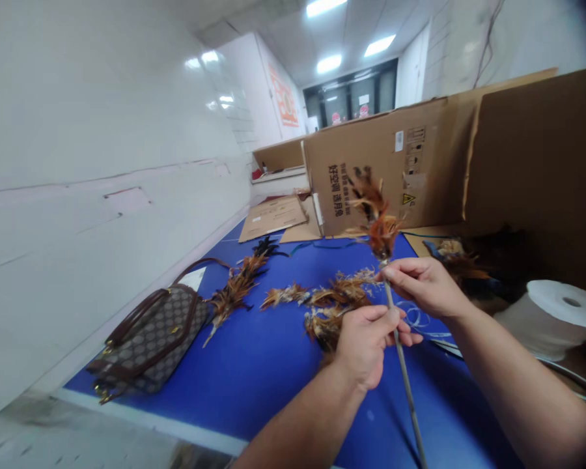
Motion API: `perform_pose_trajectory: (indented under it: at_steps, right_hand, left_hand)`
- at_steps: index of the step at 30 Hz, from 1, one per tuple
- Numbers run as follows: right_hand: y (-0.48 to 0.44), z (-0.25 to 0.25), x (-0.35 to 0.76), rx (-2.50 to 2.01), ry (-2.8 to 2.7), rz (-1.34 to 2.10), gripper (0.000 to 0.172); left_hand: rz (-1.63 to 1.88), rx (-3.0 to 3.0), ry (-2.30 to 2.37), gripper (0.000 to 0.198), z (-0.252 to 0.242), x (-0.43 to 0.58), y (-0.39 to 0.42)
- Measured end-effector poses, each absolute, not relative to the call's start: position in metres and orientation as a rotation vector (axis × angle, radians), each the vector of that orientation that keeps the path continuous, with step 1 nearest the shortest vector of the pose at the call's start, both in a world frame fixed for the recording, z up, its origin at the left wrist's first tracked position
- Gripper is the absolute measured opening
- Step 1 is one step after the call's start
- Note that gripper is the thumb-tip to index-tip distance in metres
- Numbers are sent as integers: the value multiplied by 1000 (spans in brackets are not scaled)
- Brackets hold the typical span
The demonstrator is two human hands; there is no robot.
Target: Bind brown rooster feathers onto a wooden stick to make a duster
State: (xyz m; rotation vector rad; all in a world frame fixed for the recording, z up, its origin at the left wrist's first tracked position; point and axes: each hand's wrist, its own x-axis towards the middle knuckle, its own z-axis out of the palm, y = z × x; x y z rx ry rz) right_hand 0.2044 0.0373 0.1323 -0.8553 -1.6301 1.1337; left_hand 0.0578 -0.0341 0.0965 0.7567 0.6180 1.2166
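Bare forearms [300,420] lead to a left hand [366,342] and right hand [422,283], both holding one slanting stick [406,370].
Just above the right hand, whose thumb and fingertips pinch the stick, brown and black feathers [381,228] cluster at its top; lower down, the left hand grips it between thumb and fingers, and its bottom end runs out of view. Beyond the left hand, loose feathers [339,296] lie on the blue worktop [258,384], with a longer feather bundle [238,285] farther left and a patterned bag [161,342] past that. Right of the right hand sits a white spool [537,322]; beyond both hands stands big printed cardboard [439,176].
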Motion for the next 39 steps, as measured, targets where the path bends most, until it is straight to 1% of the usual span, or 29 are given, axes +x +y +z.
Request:
perform_pose_trajectory:
  at_steps: [4, 7, 11, 13, 15, 16, 17, 18, 20, 23, 27, 30, 33, 36, 39]
  right_hand:
    - [37, 133, 204, -938, -1637, 1097, 43]
    - [40, 129, 204, -955, -1609, 1077, 43]
    - [48, 121, 209, -955, -1469, 1103, 39]
    - [52, 120, 212, -959, -1378, 1125, 39]
    - [54, 121, 212, -964, -1322, 1154, 40]
    - [55, 121, 212, -967, -1312, 1171, 40]
    - [55, 121, 211, -968, -1308, 1187, 41]
    - [56, 121, 209, -966, -1310, 1199, 41]
    - [56, 121, 206, -960, -1322, 1217, 42]
    - [57, 118, 203, -950, -1335, 1240, 42]
    - [58, 114, 204, -951, -1346, 1252, 40]
    - [58, 113, 206, -955, -1361, 1241, 38]
    - [58, 115, 208, -958, -1349, 1228, 38]
    - [58, 118, 209, -952, -1333, 1214, 39]
    - [57, 120, 211, -937, -1330, 1207, 37]
  left_hand:
    - [1268, 738, 763, 36, 96, 66, -32]
    - [1327, 760, 787, 34, 89, 71, -30]
    - [1342, 893, 832, 42, 70, 52, -18]
    - [1377, 1069, 1007, 42, 59, 21, -4]
    - [1427, 1413, 1319, 32, 53, -23, 17]
    - [1431, 1623, 1549, 28, 51, -48, 28]
    - [1317, 1845, 1780, 25, 49, -73, 39]
    - [1254, 1904, 1860, 20, 48, -97, 49]
    - [1153, 1958, 1938, 17, 44, -137, 65]
    - [1049, 1999, 2003, 21, 31, -169, 78]
    - [1044, 2020, 1991, 15, 15, -178, 83]
    - [1108, 1987, 1956, 14, 17, -179, 92]
    - [1204, 1913, 1889, 14, 29, -177, 105]
    - [1277, 1829, 1773, 25, 44, -170, 119]
    - [1265, 1800, 1646, 35, 55, -160, 131]
